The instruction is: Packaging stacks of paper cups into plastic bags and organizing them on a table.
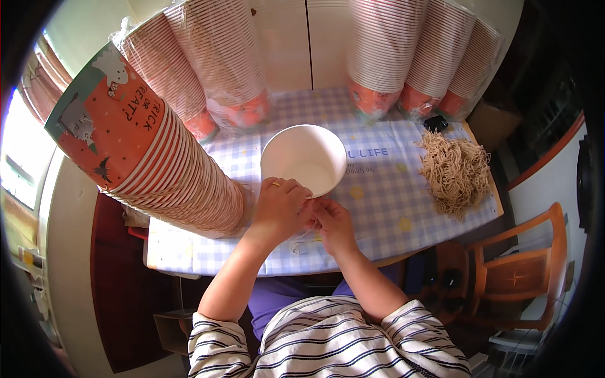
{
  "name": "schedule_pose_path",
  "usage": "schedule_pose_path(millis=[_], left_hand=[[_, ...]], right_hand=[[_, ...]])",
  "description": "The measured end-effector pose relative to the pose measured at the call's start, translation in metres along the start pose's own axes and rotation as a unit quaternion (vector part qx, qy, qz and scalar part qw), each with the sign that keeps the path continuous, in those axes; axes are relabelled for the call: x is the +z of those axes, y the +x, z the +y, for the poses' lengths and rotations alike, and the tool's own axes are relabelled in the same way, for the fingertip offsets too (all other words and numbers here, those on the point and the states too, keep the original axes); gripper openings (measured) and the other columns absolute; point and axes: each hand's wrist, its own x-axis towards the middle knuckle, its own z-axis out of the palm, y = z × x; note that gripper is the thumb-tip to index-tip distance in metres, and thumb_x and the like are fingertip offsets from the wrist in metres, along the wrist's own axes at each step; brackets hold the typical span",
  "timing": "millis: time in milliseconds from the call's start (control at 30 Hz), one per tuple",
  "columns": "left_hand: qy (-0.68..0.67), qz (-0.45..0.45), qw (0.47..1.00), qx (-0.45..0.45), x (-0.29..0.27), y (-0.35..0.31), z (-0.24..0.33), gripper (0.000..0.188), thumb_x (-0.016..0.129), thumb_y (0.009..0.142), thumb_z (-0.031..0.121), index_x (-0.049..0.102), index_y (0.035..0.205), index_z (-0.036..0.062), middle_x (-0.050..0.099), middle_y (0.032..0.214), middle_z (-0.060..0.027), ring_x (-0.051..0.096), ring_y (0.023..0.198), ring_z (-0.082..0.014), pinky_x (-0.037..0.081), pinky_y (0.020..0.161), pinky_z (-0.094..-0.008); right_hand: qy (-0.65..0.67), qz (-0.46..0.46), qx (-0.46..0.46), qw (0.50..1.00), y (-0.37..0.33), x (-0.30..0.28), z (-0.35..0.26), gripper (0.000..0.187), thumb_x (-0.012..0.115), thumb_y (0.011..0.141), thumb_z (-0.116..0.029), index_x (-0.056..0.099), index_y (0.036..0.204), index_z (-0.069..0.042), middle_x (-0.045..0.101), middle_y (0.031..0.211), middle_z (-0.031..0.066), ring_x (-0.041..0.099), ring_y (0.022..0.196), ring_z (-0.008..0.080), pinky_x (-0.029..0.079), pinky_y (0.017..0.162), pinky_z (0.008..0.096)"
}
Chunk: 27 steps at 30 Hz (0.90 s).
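Note:
A white-lined paper bucket [302,157] stands in front of me, its mouth tipped up toward me. My left hand [280,206] is closed over its near rim, with a ring on one finger. Just right of it, my right hand [334,222] is pinched at the bucket's near side, its fingertips close to the left ones. A thin pale string [301,243] hangs in a loop below the fingertips. How the string meets the bucket is hidden by my fingers. To the left rises a tall nested stack of orange and green printed paper buckets [183,170], with strings along its rims.
A tangled pile of beige strings [455,173] lies at the table's right, beside a small black object [436,123]. Plastic-wrapped bucket stacks [220,57] stand at the back left, more wrapped stacks [387,50] at the back right. A checked cloth [384,217] covers the table. A wooden chair [520,271] is at right.

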Motion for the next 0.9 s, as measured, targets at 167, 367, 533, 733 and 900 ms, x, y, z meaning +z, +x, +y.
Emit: schedule_pose_path(millis=[167,367,533,733,900], left_hand=[[-0.044,-0.012,0.999,-0.003,0.001,0.002,0.002,0.022,0.065,0.073,0.015,0.064,0.095,0.0098,0.065,0.082,-0.0068,0.062,0.083,-0.0266,0.041,0.095,-0.0442],[-0.047,-0.027,0.996,0.077,0.003,0.001,-0.004,0.028,0.065,0.076,0.014,0.058,0.102,0.0073,0.064,0.082,-0.0094,0.063,0.079,-0.0287,0.045,0.093,-0.0482],[-0.056,-0.019,0.992,0.109,0.005,0.0,-0.007,0.028,0.065,0.076,0.013,0.057,0.102,0.0063,0.063,0.081,-0.0088,0.063,0.078,-0.028,0.047,0.092,-0.0471],[-0.072,-0.004,0.992,0.107,0.007,-0.001,-0.009,0.032,0.066,0.075,0.011,0.057,0.105,0.0056,0.062,0.08,-0.0083,0.063,0.077,-0.0273,0.047,0.093,-0.0465],[-0.068,0.005,0.994,0.084,0.008,-0.004,-0.006,0.036,0.066,0.075,0.01,0.057,0.109,0.0056,0.062,0.081,-0.0079,0.063,0.078,-0.0264,0.046,0.094,-0.0475]], right_hand=[[0.003,0.002,0.002,1.0,-0.003,0.005,-0.003,0.02,0.06,0.093,-0.021,0.061,0.1,-0.002,0.065,0.088,0.0038,0.06,0.07,0.0093,0.052,0.066,0.0244],[0.012,-0.014,-0.007,1.0,-0.004,0.005,-0.002,0.02,0.059,0.093,-0.021,0.06,0.101,-0.003,0.065,0.09,0.0037,0.061,0.073,0.0092,0.052,0.067,0.0245],[-0.015,-0.01,-0.008,1.0,-0.003,0.001,-0.001,0.02,0.059,0.093,-0.021,0.061,0.1,-0.002,0.064,0.087,0.0033,0.06,0.071,0.0089,0.051,0.066,0.0239],[-0.06,0.006,-0.022,0.998,-0.002,-0.002,-0.002,0.019,0.058,0.094,-0.02,0.061,0.099,-0.002,0.064,0.085,0.0032,0.059,0.069,0.0083,0.051,0.066,0.0237],[-0.07,0.007,-0.015,0.997,-0.003,0.0,-0.006,0.018,0.057,0.094,-0.019,0.061,0.1,-0.002,0.064,0.085,0.0037,0.06,0.069,0.0093,0.052,0.067,0.0253]])
